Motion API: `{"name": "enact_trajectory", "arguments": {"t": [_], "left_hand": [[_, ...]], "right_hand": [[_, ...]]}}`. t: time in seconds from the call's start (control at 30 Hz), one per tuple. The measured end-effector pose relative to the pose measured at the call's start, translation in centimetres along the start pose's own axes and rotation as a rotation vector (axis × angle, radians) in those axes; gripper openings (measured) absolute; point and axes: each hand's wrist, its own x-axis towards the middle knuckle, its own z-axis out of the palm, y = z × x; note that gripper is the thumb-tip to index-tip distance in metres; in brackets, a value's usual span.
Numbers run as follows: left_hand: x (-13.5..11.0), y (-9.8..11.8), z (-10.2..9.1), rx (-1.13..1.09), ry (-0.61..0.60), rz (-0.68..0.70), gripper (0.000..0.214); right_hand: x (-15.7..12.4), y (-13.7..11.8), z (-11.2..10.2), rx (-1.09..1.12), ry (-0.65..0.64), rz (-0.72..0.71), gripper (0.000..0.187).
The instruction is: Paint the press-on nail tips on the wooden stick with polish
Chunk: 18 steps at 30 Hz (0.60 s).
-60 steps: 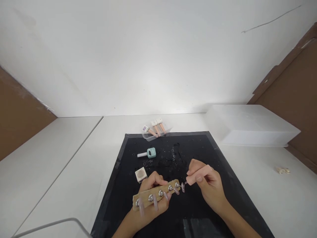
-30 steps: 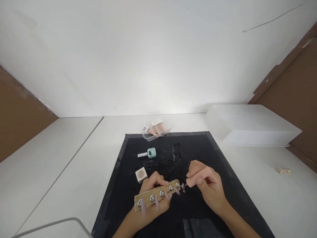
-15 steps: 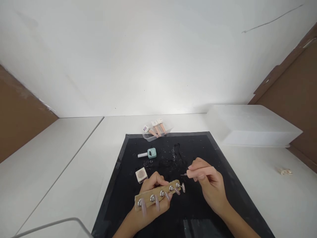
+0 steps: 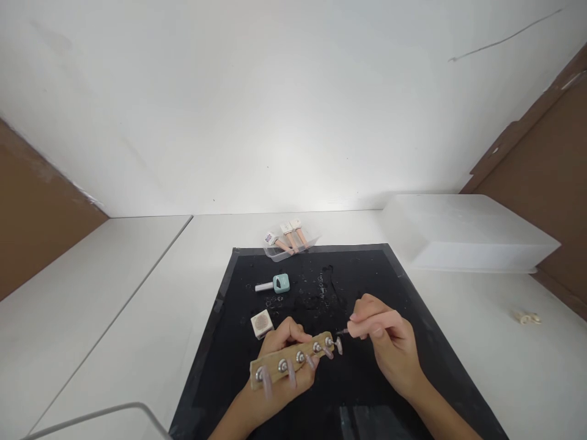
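Note:
My left hand is closed around a flat tan strip that carries a row of several metal studs. Pale pinkish false nails stick out from the studs. In my right hand is a nail polish brush with a thick pink handle, pinched between thumb and fingers. Its thin tip is right by the false nail at the strip's right end; whether it touches, I cannot tell. Just beyond my left hand stands a small white square bottle.
A mint-green nail polish bottle with a white cap lies on the black mat. Behind it, a clear tray holds three pink-capped bottles. A white translucent box stands at right, near a small cream-coloured item.
My right hand has tilted the brush and brought its tip a little down, closer to the end nail. The left hand and the strip have stayed almost still.

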Motion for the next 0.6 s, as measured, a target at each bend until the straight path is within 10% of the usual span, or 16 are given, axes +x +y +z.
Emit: {"name": "enact_trajectory", "arguments": {"t": [0.37, 0.6], "left_hand": [[-0.11, -0.12, -0.4, -0.173, -0.037, -0.117, 0.023], [0.13, 0.55, -0.59, -0.267, -0.098, -0.205, 0.022]], "right_hand": [[-0.43, 0.43, 0.08, 0.01, 0.088, 0.085, 0.021], [-0.36, 0.08, 0.26, 0.182, -0.097, 0.116, 0.026]]}}
